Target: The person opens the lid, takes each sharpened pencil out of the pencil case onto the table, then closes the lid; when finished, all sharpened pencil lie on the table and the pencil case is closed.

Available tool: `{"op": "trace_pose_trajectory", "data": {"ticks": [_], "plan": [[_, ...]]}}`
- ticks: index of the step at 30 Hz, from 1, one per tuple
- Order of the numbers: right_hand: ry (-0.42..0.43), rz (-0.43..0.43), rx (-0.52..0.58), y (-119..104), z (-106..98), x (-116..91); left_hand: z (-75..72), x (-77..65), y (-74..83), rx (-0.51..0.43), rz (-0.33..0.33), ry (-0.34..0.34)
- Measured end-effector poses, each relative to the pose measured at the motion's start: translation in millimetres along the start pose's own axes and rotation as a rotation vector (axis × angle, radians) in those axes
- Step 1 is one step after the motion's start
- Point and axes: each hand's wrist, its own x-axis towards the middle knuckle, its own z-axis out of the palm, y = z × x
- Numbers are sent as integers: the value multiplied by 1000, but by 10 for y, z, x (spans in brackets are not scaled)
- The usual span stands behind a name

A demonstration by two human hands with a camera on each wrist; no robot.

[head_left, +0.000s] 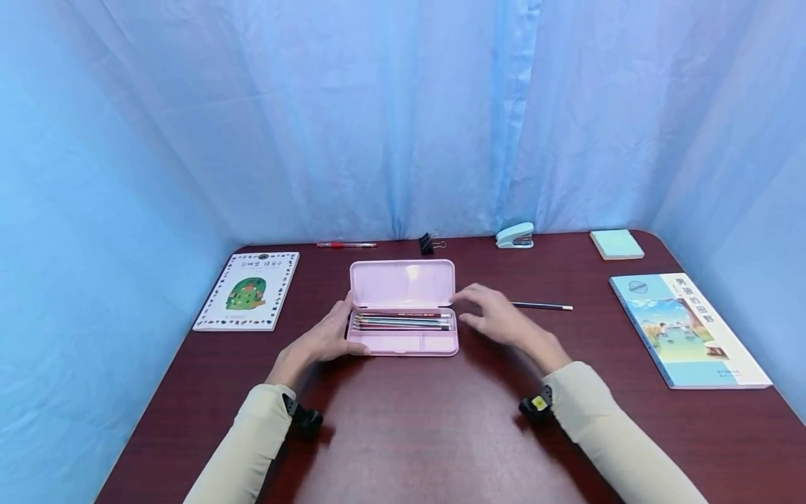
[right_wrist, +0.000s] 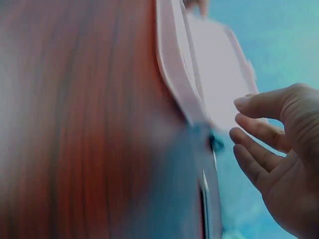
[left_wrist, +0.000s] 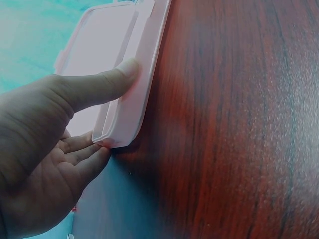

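Observation:
A pink pencil case [head_left: 389, 342] lies on the table with its lid [head_left: 387, 283] raised at the back. Several pencils [head_left: 403, 321] fill its rear compartment; the front compartments hold nothing. My left hand [head_left: 324, 338] grips the case's left end, thumb [left_wrist: 112, 84] over the front edge and fingers around the side. At the right end, my right hand [head_left: 494, 316] is beside the hinge with loosely bent fingers and nothing in its grasp. In the right wrist view its fingertips [right_wrist: 241, 102] overlap the lid. A single dark pencil [head_left: 546, 306] lies right of that hand.
Along the back edge lie a red pen [head_left: 346, 245], a black binder clip [head_left: 427, 245], a light blue stapler [head_left: 515, 236] and a sticky-note pad [head_left: 617, 244]. A white book [head_left: 248, 292] is at left, a larger book [head_left: 689, 332] at right. Blue curtains [head_left: 378, 119] surround the table [head_left: 409, 434].

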Motion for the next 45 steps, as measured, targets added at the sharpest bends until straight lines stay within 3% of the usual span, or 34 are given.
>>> {"op": "trace_pose_trajectory", "data": {"ticks": [8,22,27,33,39,45], "plan": [[-197,32,-26,-263,335,178,14,19,-6,-6,-19,-26],[-256,95,-38,-321,323,311,-10,25,12,-1,-19,-13],[-224,102,-21,-301,334,287,-8,24,3,-10,-23,-15],[-128,103,43,-213,245,212,7,20,-2,-11,-25,-14],[-51,128,48,47,-26,14,9,20,-5,-5,-28,-16],[3,187,0,336,-384,-342,-1,5,-11,-4,-36,-16]]}}
